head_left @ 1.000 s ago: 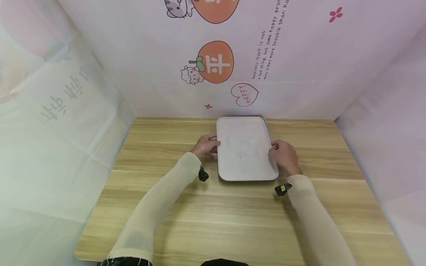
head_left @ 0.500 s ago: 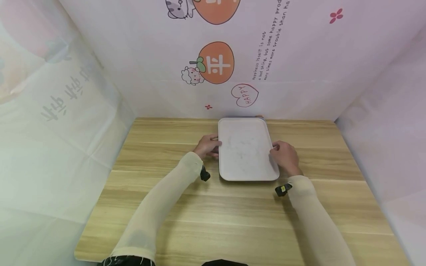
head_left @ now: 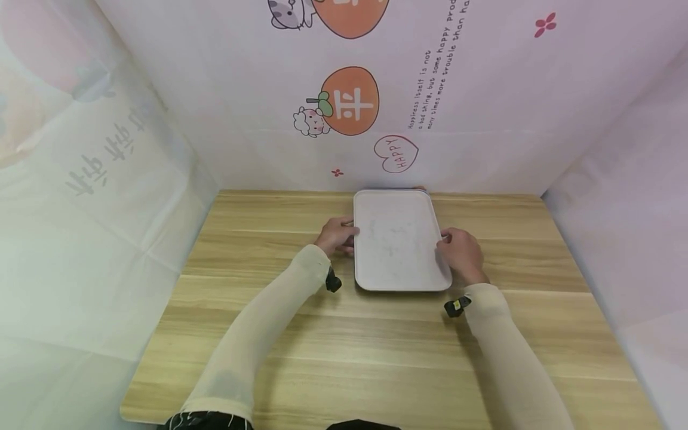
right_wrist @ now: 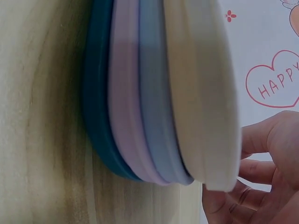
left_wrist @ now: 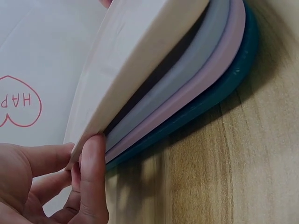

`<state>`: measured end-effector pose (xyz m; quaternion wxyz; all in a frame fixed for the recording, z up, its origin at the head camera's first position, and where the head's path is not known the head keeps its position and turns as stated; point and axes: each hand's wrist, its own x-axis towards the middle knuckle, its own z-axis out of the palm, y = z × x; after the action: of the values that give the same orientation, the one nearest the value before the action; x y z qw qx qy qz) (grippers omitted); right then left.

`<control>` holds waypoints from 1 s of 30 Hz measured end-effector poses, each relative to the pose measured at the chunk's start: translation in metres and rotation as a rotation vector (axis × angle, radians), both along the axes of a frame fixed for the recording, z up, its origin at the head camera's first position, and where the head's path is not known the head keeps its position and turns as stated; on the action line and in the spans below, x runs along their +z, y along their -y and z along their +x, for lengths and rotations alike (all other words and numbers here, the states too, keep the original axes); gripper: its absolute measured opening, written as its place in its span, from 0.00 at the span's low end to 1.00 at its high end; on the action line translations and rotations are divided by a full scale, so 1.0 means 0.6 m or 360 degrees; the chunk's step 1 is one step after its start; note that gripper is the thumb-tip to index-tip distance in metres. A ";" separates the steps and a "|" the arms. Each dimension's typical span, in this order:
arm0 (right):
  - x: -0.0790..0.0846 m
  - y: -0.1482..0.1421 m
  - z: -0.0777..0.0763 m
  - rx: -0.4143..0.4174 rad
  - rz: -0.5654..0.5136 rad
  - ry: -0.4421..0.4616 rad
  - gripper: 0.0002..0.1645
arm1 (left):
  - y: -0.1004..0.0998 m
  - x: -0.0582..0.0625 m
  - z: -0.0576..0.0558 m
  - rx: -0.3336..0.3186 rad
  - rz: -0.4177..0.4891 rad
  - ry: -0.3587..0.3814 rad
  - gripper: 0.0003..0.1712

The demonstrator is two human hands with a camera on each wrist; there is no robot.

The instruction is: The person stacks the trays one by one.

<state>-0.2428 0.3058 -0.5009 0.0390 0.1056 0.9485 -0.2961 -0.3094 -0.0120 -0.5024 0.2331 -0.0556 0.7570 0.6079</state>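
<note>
In the head view a white rectangular tray [head_left: 400, 242] with rounded corners lies on top of a stack near the back wall. My left hand [head_left: 335, 234] grips its left edge, thumb on the upper rim and fingers at the side. At the right edge, my right hand [head_left: 462, 254] pinches the rim with its thumb and fingers. Below the white tray, the left wrist view shows a light blue tray [left_wrist: 180, 77], a pink tray [left_wrist: 191, 95] and a teal tray [left_wrist: 219, 100] at the bottom. A dark gap separates the white tray from the blue one there.
The stack stands on a wood-grain table [head_left: 365, 358]. A printed white cloth [head_left: 258, 119] hangs directly behind it, and more cloth hangs at both sides. A small orange-brown bit [head_left: 419, 188] shows behind the stack's far right corner.
The white tray has shifted slightly to the right, covering a blue edge that showed along its right side. My left hand has moved right with it; my right hand has barely moved.
</note>
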 end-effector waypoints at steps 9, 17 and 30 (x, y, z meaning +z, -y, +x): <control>-0.003 0.000 -0.002 -0.0006 0.0017 -0.0013 0.30 | -0.007 -0.001 -0.001 0.0042 -0.0073 -0.0038 0.30; 0.001 0.005 -0.005 -0.0006 0.0038 -0.0026 0.30 | -0.011 0.000 -0.007 0.0054 -0.0182 -0.0062 0.30; 0.009 0.010 -0.005 -0.0013 0.0046 0.0007 0.29 | -0.018 -0.014 -0.030 0.0096 -0.0310 -0.0040 0.30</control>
<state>-0.2460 0.3000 -0.4956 0.0383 0.1108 0.9521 -0.2824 -0.3271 -0.0010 -0.5108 0.1988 -0.0931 0.8133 0.5388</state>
